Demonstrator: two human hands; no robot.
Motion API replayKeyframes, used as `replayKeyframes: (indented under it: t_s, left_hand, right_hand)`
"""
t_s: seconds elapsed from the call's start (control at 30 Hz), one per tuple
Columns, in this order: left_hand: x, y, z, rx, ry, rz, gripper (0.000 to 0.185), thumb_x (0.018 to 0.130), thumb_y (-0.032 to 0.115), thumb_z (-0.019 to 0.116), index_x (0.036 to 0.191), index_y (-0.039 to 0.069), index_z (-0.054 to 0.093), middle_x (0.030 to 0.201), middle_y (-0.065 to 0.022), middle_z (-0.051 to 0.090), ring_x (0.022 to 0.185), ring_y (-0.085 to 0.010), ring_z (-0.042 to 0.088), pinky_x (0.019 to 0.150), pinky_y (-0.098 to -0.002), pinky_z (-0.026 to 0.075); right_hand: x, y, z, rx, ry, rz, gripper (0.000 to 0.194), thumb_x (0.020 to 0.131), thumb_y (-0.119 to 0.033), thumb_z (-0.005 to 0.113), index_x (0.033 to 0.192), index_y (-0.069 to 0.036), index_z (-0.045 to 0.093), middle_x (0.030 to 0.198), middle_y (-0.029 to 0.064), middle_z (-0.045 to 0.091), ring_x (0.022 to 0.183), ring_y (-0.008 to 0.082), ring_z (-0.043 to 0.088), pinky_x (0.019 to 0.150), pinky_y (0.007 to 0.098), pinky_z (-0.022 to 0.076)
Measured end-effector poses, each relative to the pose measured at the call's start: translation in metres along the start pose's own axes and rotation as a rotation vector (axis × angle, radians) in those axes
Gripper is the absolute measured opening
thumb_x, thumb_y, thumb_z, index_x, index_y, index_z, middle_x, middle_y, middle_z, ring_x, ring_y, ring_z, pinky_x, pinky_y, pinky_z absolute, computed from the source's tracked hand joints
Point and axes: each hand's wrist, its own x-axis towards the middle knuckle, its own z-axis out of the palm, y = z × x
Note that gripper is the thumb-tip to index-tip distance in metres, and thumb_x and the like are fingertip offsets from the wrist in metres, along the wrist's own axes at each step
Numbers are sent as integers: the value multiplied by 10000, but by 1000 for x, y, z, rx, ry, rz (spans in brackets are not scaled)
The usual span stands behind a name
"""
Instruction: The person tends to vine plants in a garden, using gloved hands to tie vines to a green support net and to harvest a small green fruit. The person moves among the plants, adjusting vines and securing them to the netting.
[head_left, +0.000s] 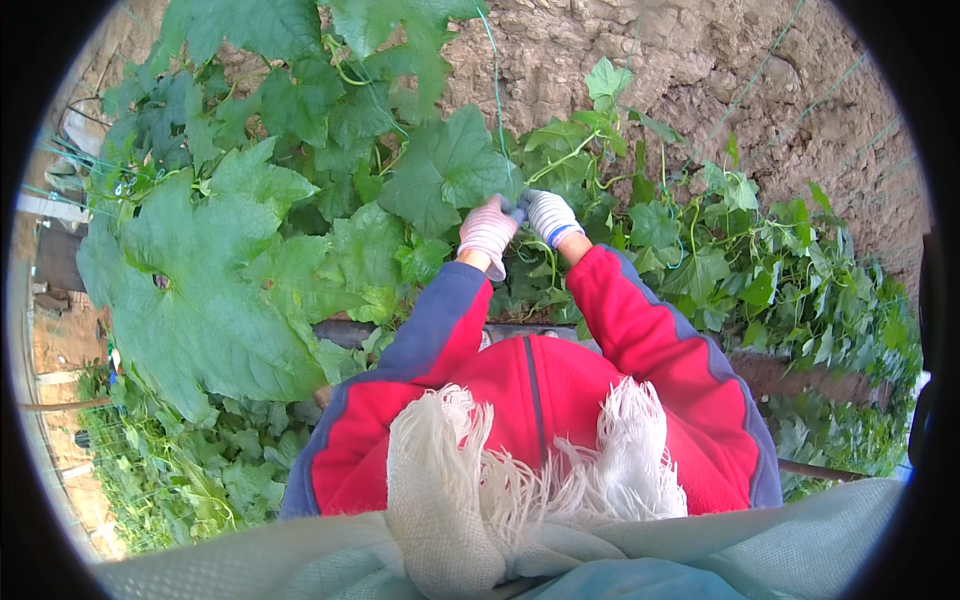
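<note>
My left hand (489, 231) and my right hand (551, 216) are close together in front of my chest, in striped knit gloves with grey-coated fingers. A thin green twine (496, 82) runs down from above to the left fingertips, which are pinched where it ends from sight. The right fingers are curled beside them, next to a pale green vine stem (559, 160); what they hold is hidden. A broad lobed leaf (454, 169) of the climbing plant hangs just above my left hand and partly overlaps the twine.
Large leaves (202, 285) crowd the left side, close to the camera. More vines (780, 277) stretch along the right. Beyond them rises a rough earthen surface (712, 52) crossed by other twines (757, 71). A dark strip (525, 330) lies low in front of my jacket (495, 405).
</note>
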Motion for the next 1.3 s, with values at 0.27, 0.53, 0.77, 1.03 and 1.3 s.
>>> replayKeyframes:
  t_s: [0.27,0.53,0.77,1.03,1.3]
  left_hand:
    - [10,12,-31,-372,196,232,534,791,324,644,1275,151,500,1134,-142,618,1020,-256,592,915,-332,428]
    - [87,-22,31,-560,59,218,381,820,140,605,1195,107,545,1059,-72,632,954,-203,573,824,-350,450]
    - [62,2,9,-605,323,660,412,831,124,593,1239,148,540,1031,-89,636,903,-228,588,793,-361,464]
    - [56,4,0,-265,317,383,439,858,190,577,1289,241,511,1082,-164,609,921,-303,591,813,-398,461]
    - [78,-20,32,-557,173,258,366,872,248,548,1226,155,541,1051,-122,633,914,-277,606,842,-388,461]
  right_hand:
    - [1,-8,9,-218,-2,-12,228,849,-274,531,884,-80,645,783,181,647,761,367,625,677,456,485]
    - [-13,-24,2,-271,-44,-49,185,823,-221,524,876,-96,649,781,165,651,756,351,632,658,444,491]
    - [-14,-16,-1,-266,-13,-113,202,822,-229,530,868,-78,656,774,176,650,743,355,634,654,447,496]
    - [-13,-15,-4,-231,45,-124,218,849,-269,529,890,-94,652,776,166,650,722,361,625,648,452,495]
    - [-39,-76,-67,139,399,-61,248,837,-165,586,1070,-87,618,958,168,648,867,330,629,763,408,502]
